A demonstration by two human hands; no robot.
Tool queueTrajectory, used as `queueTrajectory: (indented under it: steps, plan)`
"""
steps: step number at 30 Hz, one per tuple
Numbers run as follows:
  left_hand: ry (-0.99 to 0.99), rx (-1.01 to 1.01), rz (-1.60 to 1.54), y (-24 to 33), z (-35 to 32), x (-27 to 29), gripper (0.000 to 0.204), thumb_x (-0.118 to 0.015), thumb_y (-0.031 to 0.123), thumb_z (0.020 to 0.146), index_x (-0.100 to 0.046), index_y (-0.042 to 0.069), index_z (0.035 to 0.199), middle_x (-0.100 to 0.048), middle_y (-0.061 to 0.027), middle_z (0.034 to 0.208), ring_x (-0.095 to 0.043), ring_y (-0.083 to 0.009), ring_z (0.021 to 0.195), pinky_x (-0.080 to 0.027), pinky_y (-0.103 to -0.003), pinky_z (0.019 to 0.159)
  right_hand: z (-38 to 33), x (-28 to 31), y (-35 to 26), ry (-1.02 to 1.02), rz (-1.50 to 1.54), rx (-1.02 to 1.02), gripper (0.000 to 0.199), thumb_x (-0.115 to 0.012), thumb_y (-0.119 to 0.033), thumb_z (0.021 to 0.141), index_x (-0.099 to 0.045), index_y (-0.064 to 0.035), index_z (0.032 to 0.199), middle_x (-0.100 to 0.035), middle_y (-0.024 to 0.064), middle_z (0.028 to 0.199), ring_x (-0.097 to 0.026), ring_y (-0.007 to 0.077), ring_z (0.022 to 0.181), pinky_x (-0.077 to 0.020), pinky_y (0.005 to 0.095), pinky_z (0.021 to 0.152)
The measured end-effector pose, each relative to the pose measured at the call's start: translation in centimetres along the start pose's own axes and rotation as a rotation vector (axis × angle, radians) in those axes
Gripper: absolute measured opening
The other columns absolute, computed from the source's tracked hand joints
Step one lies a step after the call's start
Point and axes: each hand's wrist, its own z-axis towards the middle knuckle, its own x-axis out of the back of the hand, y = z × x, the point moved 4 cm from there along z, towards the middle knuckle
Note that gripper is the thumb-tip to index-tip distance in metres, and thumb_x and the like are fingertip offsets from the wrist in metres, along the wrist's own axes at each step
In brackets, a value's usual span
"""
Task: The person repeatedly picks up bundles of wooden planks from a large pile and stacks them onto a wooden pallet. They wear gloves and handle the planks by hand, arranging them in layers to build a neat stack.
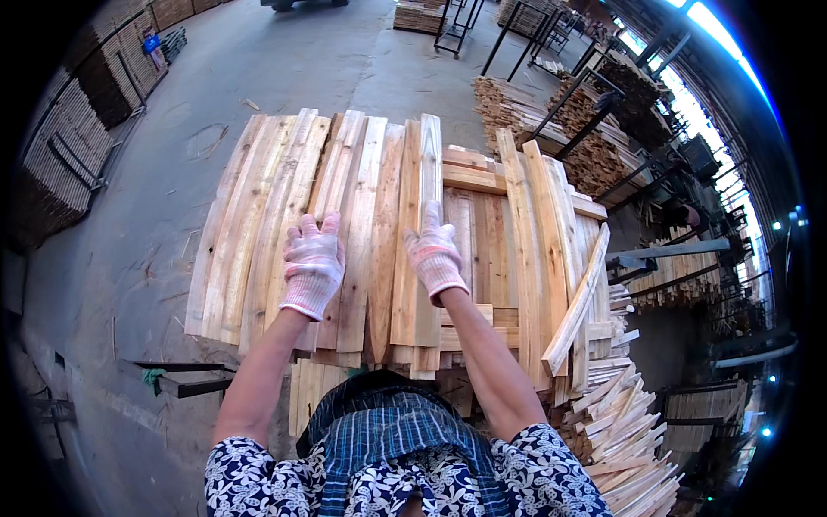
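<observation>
My left hand (313, 267), in a whitish knit glove with pink stains, rests on a layer of pale wooden boards (250, 215). Its fingers are slightly bent and apart, with nothing gripped. In a matching glove, my right hand (436, 257) is closed over a narrow wooden plank (430, 155) right of the middle. The index finger stretches along that plank and the thumb lies at its left side; the other fingers are partly hidden. Left of it the boards lie side by side, pointing away from me. To its right, a lower layer with crosswise pieces (474, 178) shows.
One loose slat (577, 302) leans slantwise at the stack's right edge. Below it spreads a heap of thin sticks (629, 439). A dark metal frame (185, 379) stands on the floor at the left. Lumber stacks (65, 151) and metal racks (517, 39) stand farther off.
</observation>
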Motion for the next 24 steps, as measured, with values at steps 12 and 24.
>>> queueTrajectory:
  steps: [12,24]
  plan:
    - [-0.191,0.151,-1.69,10.2,0.4,3.0,0.027,-0.053,0.014,0.1,-0.049,0.002,0.124,-0.055,-0.007,0.112,-0.053,-0.0145,0.104,-0.045,-0.028,0.094,-4.5,5.0,2.7,-0.182,1.418,0.183,0.052,-0.055,-0.02,0.099,-0.037,-0.0087,0.147,-0.059,0.0042,0.115,-0.058,0.0124,0.1,-0.0485,0.0254,0.089]
    - [0.191,-0.053,0.052,-11.5,3.3,6.6,0.043,-0.055,0.026,0.097,-0.047,0.006,0.134,-0.062,-0.0138,0.107,-0.057,-0.0266,0.102,-0.051,-0.042,0.082,-1.9,3.8,8.8,0.068,0.236,-0.017,0.07,-0.069,-0.02,0.089,-0.033,-0.013,0.148,-0.052,0.0176,0.121,-0.06,0.0283,0.103,-0.0487,0.0407,0.093]
